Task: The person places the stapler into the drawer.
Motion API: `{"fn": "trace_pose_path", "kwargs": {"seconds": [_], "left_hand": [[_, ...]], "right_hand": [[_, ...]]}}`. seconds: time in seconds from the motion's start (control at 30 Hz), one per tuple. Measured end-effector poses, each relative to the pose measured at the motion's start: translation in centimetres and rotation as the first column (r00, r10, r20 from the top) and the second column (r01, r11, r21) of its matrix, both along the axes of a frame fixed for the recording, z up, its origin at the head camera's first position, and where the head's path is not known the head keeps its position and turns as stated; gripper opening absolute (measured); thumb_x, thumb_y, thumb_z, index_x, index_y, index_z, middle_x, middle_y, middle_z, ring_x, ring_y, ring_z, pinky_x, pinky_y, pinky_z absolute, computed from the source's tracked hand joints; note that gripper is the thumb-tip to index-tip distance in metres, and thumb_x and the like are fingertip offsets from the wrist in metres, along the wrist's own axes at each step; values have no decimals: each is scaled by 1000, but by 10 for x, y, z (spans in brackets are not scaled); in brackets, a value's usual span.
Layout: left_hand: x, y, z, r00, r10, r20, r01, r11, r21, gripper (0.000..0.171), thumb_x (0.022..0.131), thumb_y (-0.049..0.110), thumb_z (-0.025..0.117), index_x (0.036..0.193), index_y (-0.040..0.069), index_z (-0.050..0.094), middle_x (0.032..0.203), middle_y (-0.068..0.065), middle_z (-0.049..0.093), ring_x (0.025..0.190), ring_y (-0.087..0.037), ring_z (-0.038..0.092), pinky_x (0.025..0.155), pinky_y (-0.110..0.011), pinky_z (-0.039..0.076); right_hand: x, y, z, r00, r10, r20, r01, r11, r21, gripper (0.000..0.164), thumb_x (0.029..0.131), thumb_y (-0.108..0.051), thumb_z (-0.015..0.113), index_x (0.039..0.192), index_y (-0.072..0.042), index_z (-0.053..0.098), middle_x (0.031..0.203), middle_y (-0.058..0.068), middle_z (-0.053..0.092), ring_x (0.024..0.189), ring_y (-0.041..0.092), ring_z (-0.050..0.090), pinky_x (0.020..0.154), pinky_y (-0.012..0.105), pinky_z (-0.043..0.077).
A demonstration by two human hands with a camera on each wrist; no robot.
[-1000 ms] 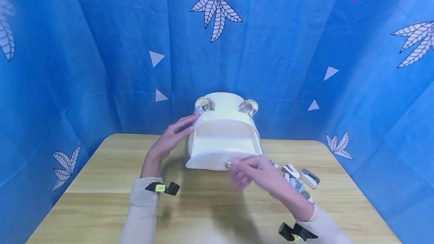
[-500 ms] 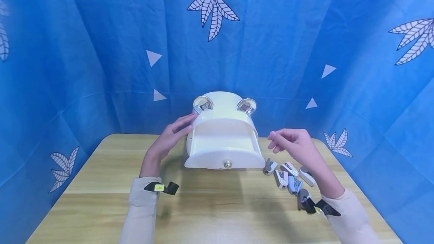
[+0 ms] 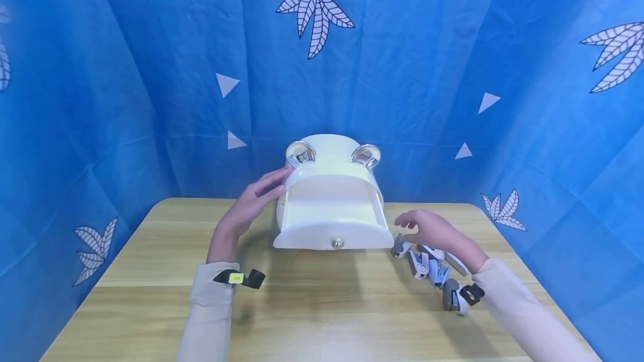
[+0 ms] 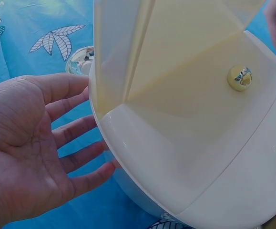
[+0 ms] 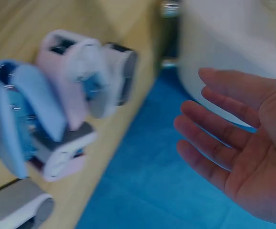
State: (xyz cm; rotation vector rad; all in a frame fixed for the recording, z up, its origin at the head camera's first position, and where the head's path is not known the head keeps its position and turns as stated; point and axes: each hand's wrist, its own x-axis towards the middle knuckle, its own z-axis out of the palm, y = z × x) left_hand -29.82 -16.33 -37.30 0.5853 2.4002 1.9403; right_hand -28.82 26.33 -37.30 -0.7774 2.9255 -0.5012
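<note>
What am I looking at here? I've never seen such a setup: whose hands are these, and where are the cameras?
There is no machine, only a person's two bare hands. The wide view comes from a camera on the head, looking forward and down; each close view comes from a camera on one wrist. On the wooden table stands a white container with its drawer open. The left hand touches the container's side. The right hand is beside a group of what look like small staplers. Neither hand has anything in its grip.
</note>
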Motion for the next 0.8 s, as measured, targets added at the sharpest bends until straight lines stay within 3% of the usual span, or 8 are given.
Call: {"fn": "trace_pose_path", "kwargs": {"seconds": [0.2,0.37,0.67,0.8], "left_hand": [[0,0,0,1000,0,8,0,1000,9,49,103,40,60,150,33,51,164,10,36,157,-23,21,121,-72,16],[-1,2,0,1000,-8,5,8,1000,11,49,102,40,60,150,34,51,163,10,36,157,-22,21,121,-72,16],[-1,2,1,1000,1,12,-1,1000,7,49,102,41,60,150,34,51,164,10,35,157,-23,21,121,-72,16],[-1,0,0,1000,6,18,-6,1000,6,50,102,42,60,150,34,51,165,9,35,158,-24,20,120,-73,16]], "right_hand": [[-10,2,-24,995,3,105,-7,1000,30,47,77,-6,87,122,-3,71,125,18,71,117,41,65,98,55,56],[-14,5,-37,992,5,124,-10,999,44,48,74,-4,89,119,-7,73,120,15,73,112,37,68,98,56,55],[-17,2,-41,991,32,130,-37,999,30,31,76,-3,87,104,-13,78,103,7,77,92,24,71,91,52,59],[-18,2,-42,989,37,141,-40,999,21,31,79,-4,85,107,-11,77,106,8,77,97,27,72,94,53,58]]}}
